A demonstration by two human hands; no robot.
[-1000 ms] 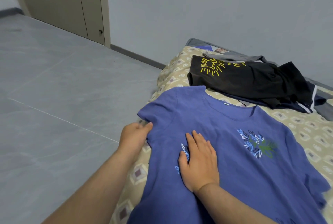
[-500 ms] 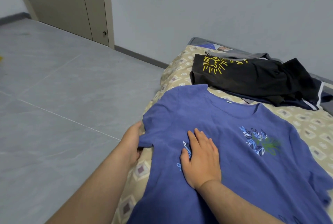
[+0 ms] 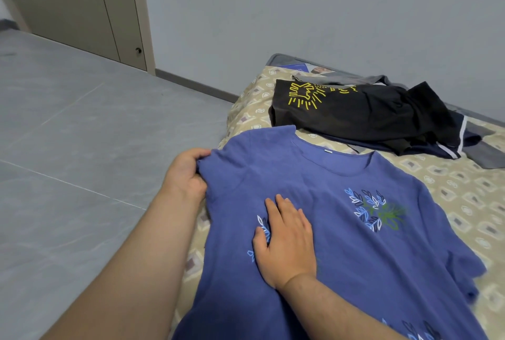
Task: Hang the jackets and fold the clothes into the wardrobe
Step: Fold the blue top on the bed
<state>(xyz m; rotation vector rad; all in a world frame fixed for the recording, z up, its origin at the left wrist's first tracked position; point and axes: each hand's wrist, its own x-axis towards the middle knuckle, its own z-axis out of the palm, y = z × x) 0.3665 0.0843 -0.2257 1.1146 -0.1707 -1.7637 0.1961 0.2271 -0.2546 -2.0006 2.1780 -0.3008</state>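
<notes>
A blue T-shirt (image 3: 322,181) with leaf prints lies spread face up on the bed (image 3: 464,192). My left hand (image 3: 185,173) grips the edge of its left sleeve at the bed's side, and the sleeve is folded in over the shoulder. My right hand (image 3: 287,241) lies flat on the shirt's chest, fingers straight, pressing the cloth down. Behind the shirt lies a black garment (image 3: 363,113) with a yellow print, piled on other dark and grey clothes.
The wardrobe (image 3: 79,3), beige with shut doors, stands at the far left against the wall. Grey tiled floor (image 3: 82,148) runs along the bed's left side. A grey wall is behind the bed.
My left hand has taken hold of the sleeve edge and drawn it up and inward over the shirt. My right hand stays pressed on the chest.
</notes>
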